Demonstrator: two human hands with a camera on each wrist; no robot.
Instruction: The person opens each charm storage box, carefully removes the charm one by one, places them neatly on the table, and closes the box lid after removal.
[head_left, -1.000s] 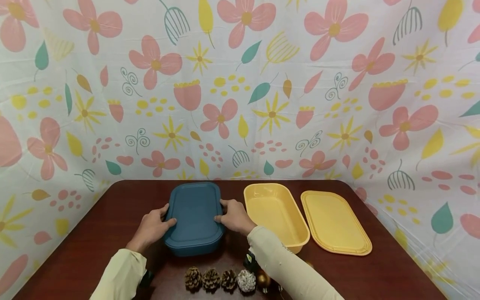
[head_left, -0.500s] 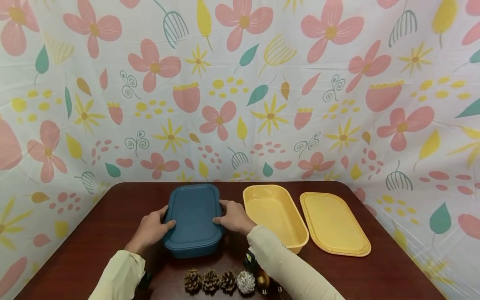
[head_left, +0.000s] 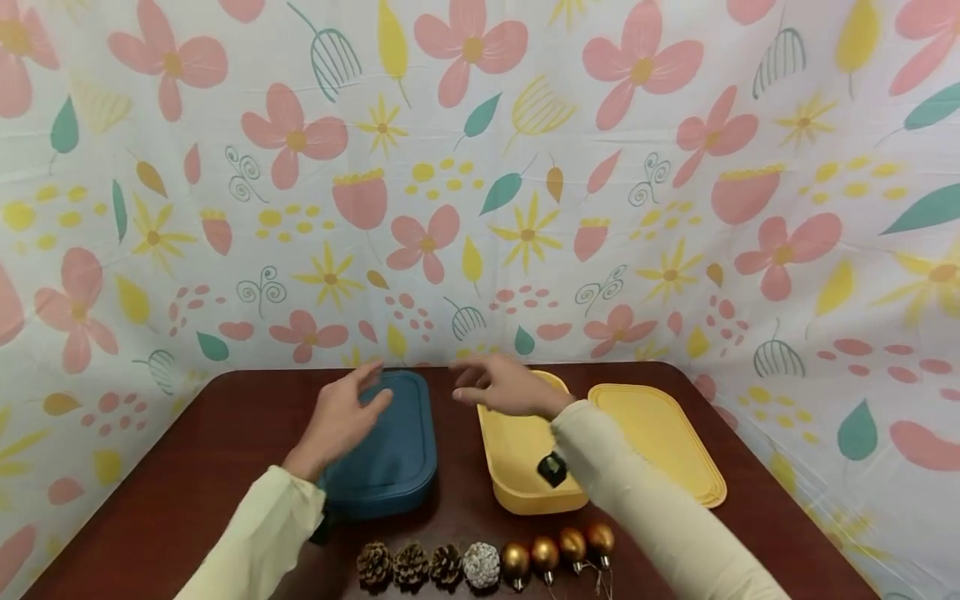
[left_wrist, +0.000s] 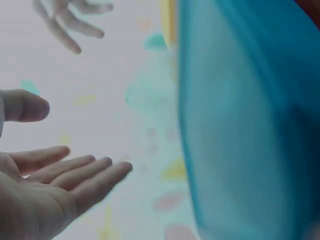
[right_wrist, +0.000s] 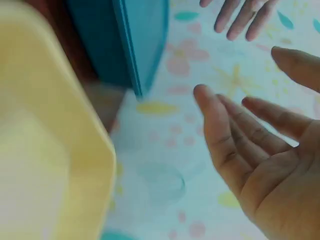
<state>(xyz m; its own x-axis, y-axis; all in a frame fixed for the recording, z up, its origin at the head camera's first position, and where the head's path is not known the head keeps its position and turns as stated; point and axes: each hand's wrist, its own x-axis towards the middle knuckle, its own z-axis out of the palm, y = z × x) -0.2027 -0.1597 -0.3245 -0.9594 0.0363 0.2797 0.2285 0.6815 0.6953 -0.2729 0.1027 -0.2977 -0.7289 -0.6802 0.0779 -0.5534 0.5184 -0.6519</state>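
A blue lidded box (head_left: 397, 450) stands on the left of the table with its lid on. My left hand (head_left: 341, 421) is raised over the box's left side, fingers extended and holding nothing; the left wrist view shows its palm and spread fingers (left_wrist: 100, 182) apart from the box. Above the far end of the yellow open box (head_left: 517, 467) hovers my right hand (head_left: 506, 386), also holding nothing. In the right wrist view its fingers are loosely bent. Nothing shows inside the visible part of the yellow box. Beside it lies a flat yellow lid (head_left: 660, 433), partly hidden by the right sleeve.
Along the near side of the dark table (head_left: 247, 433) runs a row: several brown pinecones (head_left: 410, 567), a silvery-white pinecone (head_left: 482, 565) and several copper-coloured ball ornaments (head_left: 545, 554). A flower-printed cloth (head_left: 450, 208) hangs behind the table.
Both hands have let go of the blue box and lifted away, the right one moving right over the yellow box. The copper ornaments have come into sight from behind the right sleeve.
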